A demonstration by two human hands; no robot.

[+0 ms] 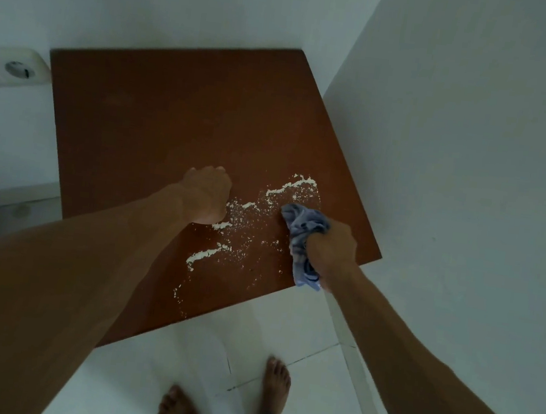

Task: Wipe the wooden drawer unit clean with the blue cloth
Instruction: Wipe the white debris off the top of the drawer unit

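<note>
Looking down, I saw the reddish-brown top of the wooden drawer unit point(159, 117) pushed into a corner between two white walls, its far edge and right side against them. My right hand point(330, 248) was clenched around the blue cloth point(302, 226), which was bunched up in my fist; one crumpled end stuck out toward the middle of the tabletop and pressed on the wood, and a loose tail hung below my wrist near the unit's near right edge. My left hand point(206, 195) rested on the top near its centre, fingers curled under into a loose fist, holding nothing that I could see — only the back of it showed. Between my two hands lay white powder point(245, 224), scattered in fine specks and in a few thicker ridges: one curved line above the cloth toward the far right, a short one just beside my left hand, and a longer streak nearer to me that trailed off toward the front edge. The far and left parts of the top looked bare. A white double wall socket point(10, 69) sat on the wall to the left, just beside the unit's far left corner. Below the front edge, my bare feet point(276, 382) stood on the white tiled floor point(301, 327).
</note>
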